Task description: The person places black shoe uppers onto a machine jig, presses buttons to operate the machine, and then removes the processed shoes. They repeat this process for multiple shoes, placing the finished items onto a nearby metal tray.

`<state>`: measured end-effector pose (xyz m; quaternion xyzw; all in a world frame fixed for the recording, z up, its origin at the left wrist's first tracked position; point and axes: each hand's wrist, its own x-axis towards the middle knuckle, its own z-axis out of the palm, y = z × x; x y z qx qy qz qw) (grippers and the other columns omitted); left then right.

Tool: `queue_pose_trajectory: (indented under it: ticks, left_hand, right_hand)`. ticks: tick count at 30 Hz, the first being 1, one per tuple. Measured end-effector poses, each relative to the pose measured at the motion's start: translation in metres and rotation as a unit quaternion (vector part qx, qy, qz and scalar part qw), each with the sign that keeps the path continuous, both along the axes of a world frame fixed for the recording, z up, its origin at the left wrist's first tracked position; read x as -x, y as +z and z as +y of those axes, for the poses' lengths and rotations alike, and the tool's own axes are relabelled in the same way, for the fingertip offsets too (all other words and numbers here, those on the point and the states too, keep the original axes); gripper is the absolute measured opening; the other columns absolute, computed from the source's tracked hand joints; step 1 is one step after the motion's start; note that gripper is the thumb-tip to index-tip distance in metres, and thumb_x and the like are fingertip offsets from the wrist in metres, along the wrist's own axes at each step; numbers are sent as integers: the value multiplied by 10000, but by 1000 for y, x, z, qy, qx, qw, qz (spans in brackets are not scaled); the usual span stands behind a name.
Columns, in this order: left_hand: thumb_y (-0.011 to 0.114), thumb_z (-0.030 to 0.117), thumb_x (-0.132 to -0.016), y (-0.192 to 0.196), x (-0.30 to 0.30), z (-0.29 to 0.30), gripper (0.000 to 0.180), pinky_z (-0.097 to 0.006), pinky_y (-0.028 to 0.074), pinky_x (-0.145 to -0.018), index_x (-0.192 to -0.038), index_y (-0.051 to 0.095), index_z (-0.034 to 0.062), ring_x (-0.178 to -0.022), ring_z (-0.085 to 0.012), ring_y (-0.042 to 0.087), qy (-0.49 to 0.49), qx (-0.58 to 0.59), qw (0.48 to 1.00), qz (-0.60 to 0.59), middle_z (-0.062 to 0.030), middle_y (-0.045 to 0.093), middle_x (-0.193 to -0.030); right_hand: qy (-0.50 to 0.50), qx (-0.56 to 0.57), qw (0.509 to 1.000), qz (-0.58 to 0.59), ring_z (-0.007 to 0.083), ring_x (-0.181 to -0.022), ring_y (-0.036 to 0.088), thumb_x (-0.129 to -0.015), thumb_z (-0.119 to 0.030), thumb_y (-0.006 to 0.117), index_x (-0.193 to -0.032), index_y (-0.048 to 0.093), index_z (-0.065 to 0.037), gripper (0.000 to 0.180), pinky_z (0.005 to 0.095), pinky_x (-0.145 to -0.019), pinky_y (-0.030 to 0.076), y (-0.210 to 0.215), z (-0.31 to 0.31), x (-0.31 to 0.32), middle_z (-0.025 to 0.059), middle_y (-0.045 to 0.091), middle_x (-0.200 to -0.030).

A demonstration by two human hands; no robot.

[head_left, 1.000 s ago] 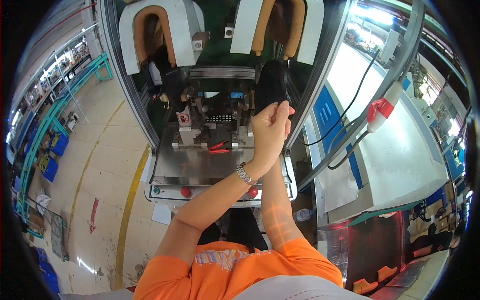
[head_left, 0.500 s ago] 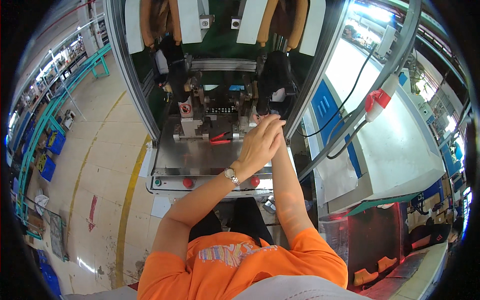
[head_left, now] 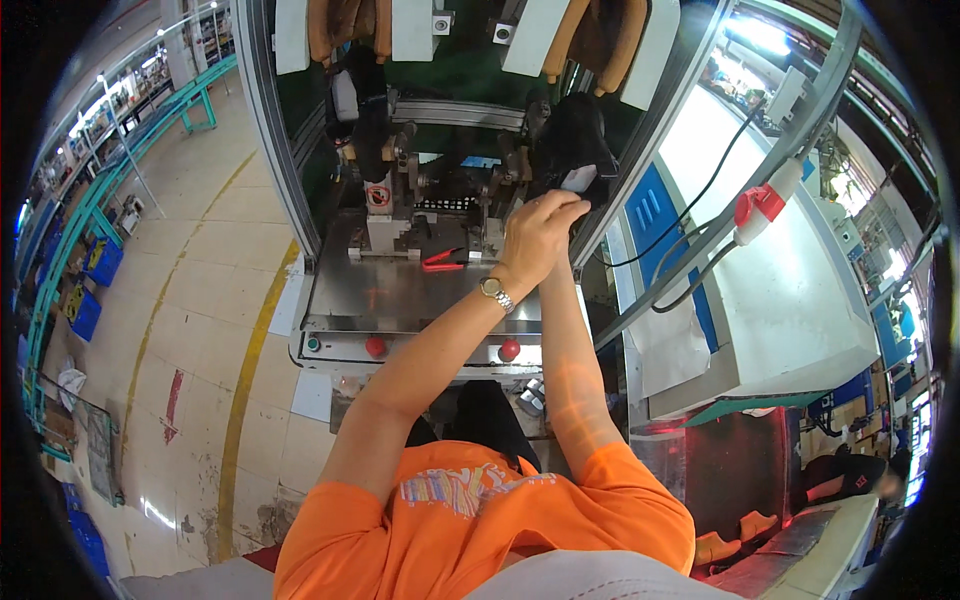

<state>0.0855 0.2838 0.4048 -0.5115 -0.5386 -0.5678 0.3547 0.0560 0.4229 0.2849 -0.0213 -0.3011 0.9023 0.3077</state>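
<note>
A black, soft piece [head_left: 575, 135] that looks like a shoe upper sits on the right-hand station of the machine, with a pale patch [head_left: 579, 179] near its lower end. My left hand [head_left: 538, 232], a watch on its wrist, reaches across to this lower end with its fingers curled together. Exactly what they pinch is hidden. My right forearm [head_left: 575, 385] runs straight up behind the left hand, which covers nearly all of my right hand and its fingers. Another black piece [head_left: 368, 95] sits on the left-hand station.
Red-handled snips [head_left: 443, 261] lie on the metal bed [head_left: 390, 295]. Two red buttons [head_left: 510, 349] line the machine's front edge. Brown padded forms [head_left: 600, 50] hang above. A metal post and a red-and-white plug [head_left: 760, 208] stand at right, beside a white machine [head_left: 770, 310].
My left hand has shifted slightly up and right, its fingers more curled. The view has tilted a little, so the machine sits higher. Both hands stay by the right-hand black piece.
</note>
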Motion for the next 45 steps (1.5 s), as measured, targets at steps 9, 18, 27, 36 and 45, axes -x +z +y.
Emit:
queue_pose_trajectory:
  ticks: [9, 18, 27, 36, 45]
  left_hand:
    - [597, -15, -677, -17, -11, 4, 222, -303, 476, -634, -863, 658, 91, -734, -195, 612, 52, -12, 999, -4, -18, 628, -858]
    - [613, -14, -671, -21, -7, -4, 227, -313, 398, -693, -857, 644, 113, -736, -153, 588, 71, 28, 997, 2, 19, 623, -832]
    - [633, 102, -777, 5, -29, -15, 94, -226, 396, -567, -871, 641, 99, -671, -107, 572, -100, 53, 972, -204, -43, 607, -786]
    - [547, 256, -869, 66, -39, 1, 280, -165, 328, -405, -769, 609, 1, -445, -47, 457, -380, -32, 754, -535, 6, 527, -597]
    - [545, 198, -880, 61, -48, 4, 261, -167, 310, -413, -745, 618, -13, -435, -16, 402, -278, -21, 841, -464, 29, 476, -530]
  right_hand:
    - [-4, 4, 1000, 0, 150, -744, 541, -867, -213, 499, -944, 535, -75, 162, 336, -801, 447, 3, 13, 4, 32, 566, -864]
    - [1, 16, 1000, 0, 149, -732, 546, -868, -202, 493, -942, 540, -67, 161, 319, -769, 449, 5, 28, 17, 36, 570, -856]
    - [10, 32, 999, 6, 148, -721, 552, -869, -190, 488, -941, 545, -58, 160, 302, -738, 452, -17, 20, 8, 41, 574, -848]
    - [15, 45, 999, 1, 146, -709, 558, -870, -179, 483, -939, 550, -50, 160, 284, -706, 454, -18, 8, 10, 46, 578, -840]
    - [19, 59, 998, -1, 145, -697, 563, -872, -167, 478, -937, 554, -41, 161, 267, -675, 456, -26, 8, 21, 50, 582, -832]
